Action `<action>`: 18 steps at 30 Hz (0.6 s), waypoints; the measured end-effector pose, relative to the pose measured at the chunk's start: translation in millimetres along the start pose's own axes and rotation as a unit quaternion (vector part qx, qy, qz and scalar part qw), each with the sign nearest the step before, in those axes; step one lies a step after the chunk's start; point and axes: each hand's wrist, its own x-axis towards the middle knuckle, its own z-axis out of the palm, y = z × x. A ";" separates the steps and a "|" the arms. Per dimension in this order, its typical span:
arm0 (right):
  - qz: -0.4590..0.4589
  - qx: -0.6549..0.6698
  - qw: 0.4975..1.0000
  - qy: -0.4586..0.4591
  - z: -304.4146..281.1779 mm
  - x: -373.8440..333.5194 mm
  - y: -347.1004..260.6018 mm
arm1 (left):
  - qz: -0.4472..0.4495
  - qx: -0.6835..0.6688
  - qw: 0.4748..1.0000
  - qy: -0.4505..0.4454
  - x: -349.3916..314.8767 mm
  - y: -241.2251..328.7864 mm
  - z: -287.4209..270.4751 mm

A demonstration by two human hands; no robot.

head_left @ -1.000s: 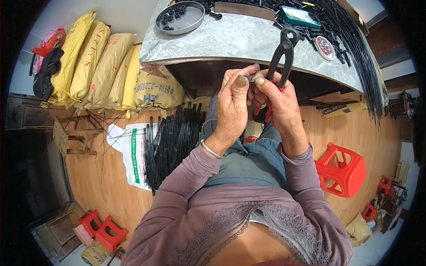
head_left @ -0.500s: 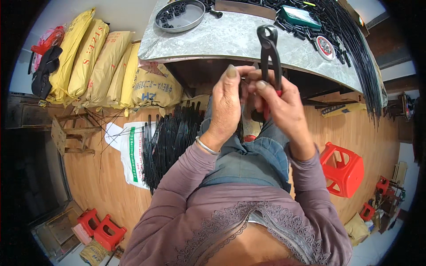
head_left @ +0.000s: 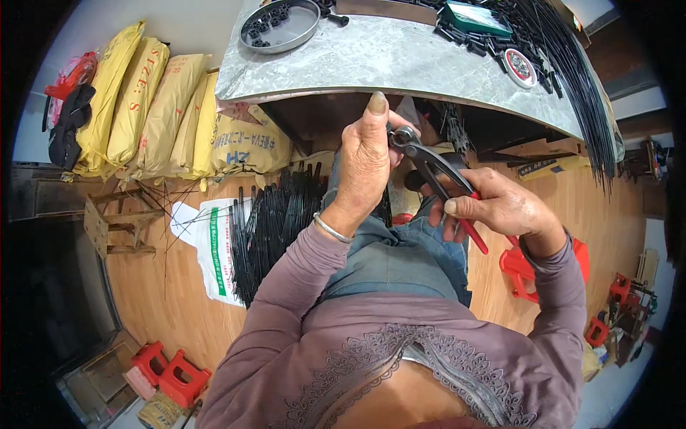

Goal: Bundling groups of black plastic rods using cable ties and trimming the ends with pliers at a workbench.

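My right hand is wrapped round the red handles of black end-cutting pincers. Their head points up and to the left, and the jaws reach the fingertips of my left hand. The left fingers are closed in front of the table edge with the thumb raised; what they grip is mostly hidden behind the hand. Just above my lap, both hands work close together. Left of my legs, a thick bundle of thin black rods lies on the floor.
On the marble-patterned table are a round metal tray of small black parts, a green box, a small round dish and long black rods. Yellow sacks lean at left. A red stool stands at right.
The pincers have swung from upright to tilted left, and their jaws are now at my left fingertips. My right hand has moved right and down the handles. My left hand stays nearly in place.
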 end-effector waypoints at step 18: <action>-0.072 -0.183 0.978 0.070 1.4 -10.9 -9.1 | -0.005 0.000 1.000 0.014 2.8 -8.6 4.4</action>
